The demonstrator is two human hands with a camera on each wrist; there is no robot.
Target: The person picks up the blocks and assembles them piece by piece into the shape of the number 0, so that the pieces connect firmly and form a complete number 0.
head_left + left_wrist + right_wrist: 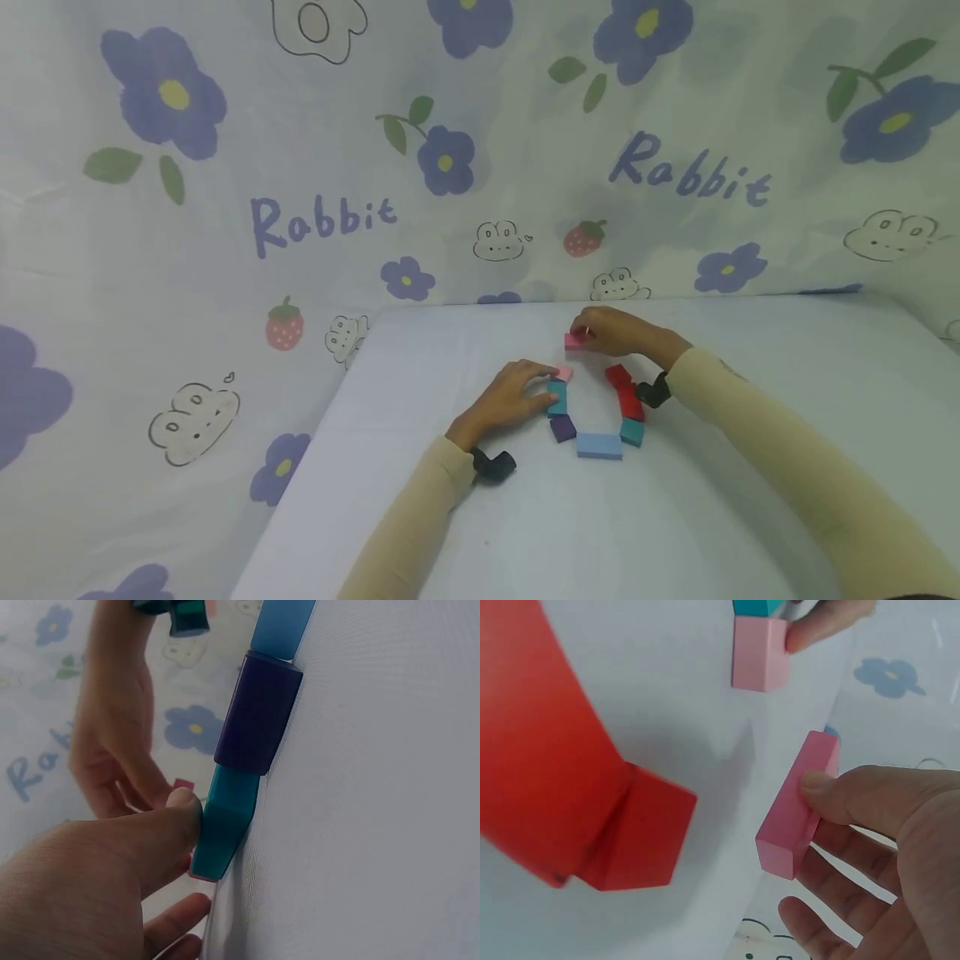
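My right hand (609, 327) pinches a pink rectangular block (791, 814) between thumb and fingers, held at the far side of a rough ring of coloured blocks. Against the ring's left side rests my left hand (510, 396); its thumb touches a teal block (231, 817) and a fingertip touches a light pink block (759, 654). A dark purple block (259, 712) follows, then a light blue block (599, 446) at the near side. On the right lie a smaller teal block (632, 432), a long red block (632, 402) and a short red block (649, 832).
The blocks lie on a white table (420, 358). Behind it hangs a white curtain (517, 183) printed with flowers, rabbits and strawberries. A black wrist device (493, 467) sits on the left wrist, another black wrist device (654, 390) on the right.
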